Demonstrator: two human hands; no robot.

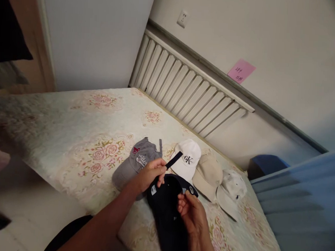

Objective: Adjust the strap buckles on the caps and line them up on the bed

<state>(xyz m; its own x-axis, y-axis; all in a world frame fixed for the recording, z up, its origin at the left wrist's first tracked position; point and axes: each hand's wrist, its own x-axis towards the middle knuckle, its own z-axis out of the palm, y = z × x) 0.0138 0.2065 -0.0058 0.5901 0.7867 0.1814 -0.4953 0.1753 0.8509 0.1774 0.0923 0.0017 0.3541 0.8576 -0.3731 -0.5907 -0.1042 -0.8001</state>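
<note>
- From the head above the floral bed (70, 134), the view is aimed forward and down, tilted.
- Over the bed, left hand (153, 171) and right hand (193, 212) are seen close; beyond it, a radiator (184, 86).

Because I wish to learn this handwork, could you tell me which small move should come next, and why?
Perhaps bring the left grip toward the right grip: the black strap juts out from the left, while the right holds the dark cap near its oval badge.

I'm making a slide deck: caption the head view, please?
A dark cap, its strap in the left hand, the right hand at its opening, beside four other caps on floral fabric.
</note>
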